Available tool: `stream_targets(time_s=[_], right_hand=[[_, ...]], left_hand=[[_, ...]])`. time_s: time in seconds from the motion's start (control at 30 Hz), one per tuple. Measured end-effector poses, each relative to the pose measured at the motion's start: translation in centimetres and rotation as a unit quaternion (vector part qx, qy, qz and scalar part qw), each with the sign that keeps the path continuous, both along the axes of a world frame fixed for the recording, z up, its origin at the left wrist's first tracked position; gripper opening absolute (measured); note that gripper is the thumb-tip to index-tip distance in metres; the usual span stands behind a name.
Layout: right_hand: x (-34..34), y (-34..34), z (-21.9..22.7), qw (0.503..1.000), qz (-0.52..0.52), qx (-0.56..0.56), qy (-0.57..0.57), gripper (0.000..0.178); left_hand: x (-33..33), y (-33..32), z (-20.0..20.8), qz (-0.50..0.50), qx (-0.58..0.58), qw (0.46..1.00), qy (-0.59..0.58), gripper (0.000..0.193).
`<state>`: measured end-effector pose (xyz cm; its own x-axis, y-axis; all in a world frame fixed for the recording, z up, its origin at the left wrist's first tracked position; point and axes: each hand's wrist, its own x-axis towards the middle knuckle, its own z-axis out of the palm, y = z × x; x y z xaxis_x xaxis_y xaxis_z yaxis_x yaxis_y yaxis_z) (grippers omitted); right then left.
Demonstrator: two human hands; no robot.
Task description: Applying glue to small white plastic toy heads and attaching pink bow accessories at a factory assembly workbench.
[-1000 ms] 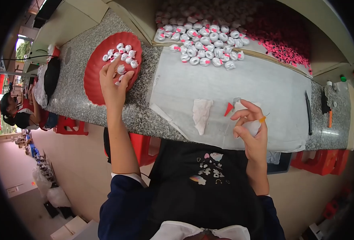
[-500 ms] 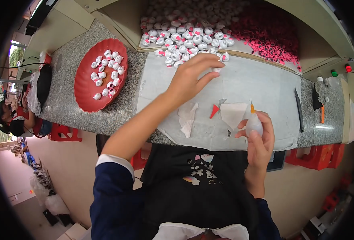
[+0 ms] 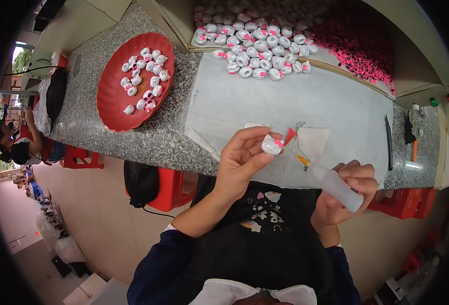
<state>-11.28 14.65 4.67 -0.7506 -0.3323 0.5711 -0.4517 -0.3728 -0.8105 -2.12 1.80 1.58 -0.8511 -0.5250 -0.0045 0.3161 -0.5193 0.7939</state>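
Note:
Pinched between the thumb and fingers of my left hand (image 3: 242, 165) is a small white cat-head piece (image 3: 271, 145) with a pink bow, its face side up. My right hand (image 3: 349, 190) is closed round a translucent white squeeze bottle (image 3: 341, 189), tilted so that its orange needle tip (image 3: 302, 160) points left toward the piece. The tip and the piece are apart. Under both lies a pale sheet (image 3: 234, 101) on the speckled counter. Near the bottle tip are a red scrap (image 3: 289, 136) and a folded white cloth (image 3: 313, 142).
A red scalloped bowl (image 3: 102, 96) with several white pieces stands at the left. At the back are a heap of white cat heads (image 3: 265, 51) and a pile of small pink parts (image 3: 359, 56). A black pen-like tool (image 3: 389, 142) lies right. A person (image 3: 24, 140) sits far left.
My left hand has come back from the heap toward me with a cat-head piece. My right hand has tipped the bottle from upright to leftward, toward the piece.

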Motion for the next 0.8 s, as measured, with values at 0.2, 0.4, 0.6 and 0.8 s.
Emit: stream_targets(time_s=[0.2, 0.4, 0.6, 0.8], right_hand=[[1.1, 0.1, 0.1, 0.992, 0.069, 0.018, 0.101, 0.040], [1.4, 0.1, 0.1, 0.990, 0.075, 0.028, 0.117, 0.041], [1.2, 0.2, 0.3, 0.988, 0.088, 0.043, 0.121, 0.042], [1.7, 0.3, 0.0, 0.996, 0.028, 0.011, 0.087, 0.040]], left_hand=[[0.7, 0.0, 0.0, -0.011, -0.003, 1.000, -0.001, 0.035], [0.9, 0.1, 0.1, -0.017, 0.002, 1.000, 0.003, 0.034], [0.9, 0.2, 0.0, -0.023, -0.001, 1.000, -0.006, 0.034], [1.0, 0.2, 0.0, -0.019, 0.007, 1.000, 0.002, 0.034]])
